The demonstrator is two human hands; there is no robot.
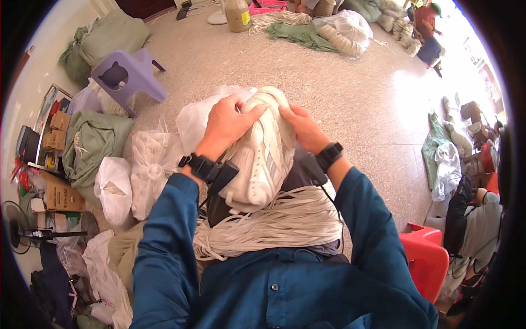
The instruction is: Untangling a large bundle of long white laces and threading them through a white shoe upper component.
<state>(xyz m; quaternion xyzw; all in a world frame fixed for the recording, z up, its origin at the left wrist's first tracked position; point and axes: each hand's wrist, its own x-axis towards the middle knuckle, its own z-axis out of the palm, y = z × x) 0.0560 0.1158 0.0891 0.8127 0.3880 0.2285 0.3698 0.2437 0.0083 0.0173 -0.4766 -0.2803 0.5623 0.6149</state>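
Above my lap is a cream-white shoe upper with a row of eyelets along its front; its toe points toward me. My left hand is closed on its far left edge, thumb lying across the top. On the far right edge, my right hand pinches the upper with its thumb and fingers. Parts of the fingers are hidden behind the material. A thick bundle of off-white shoelaces lies across my lap, just below the upper.
White plastic bags and green sacks stand at my left, near a purple plastic stool. A red stool is at my right. Farther off are a large jug, bagged goods and another person.
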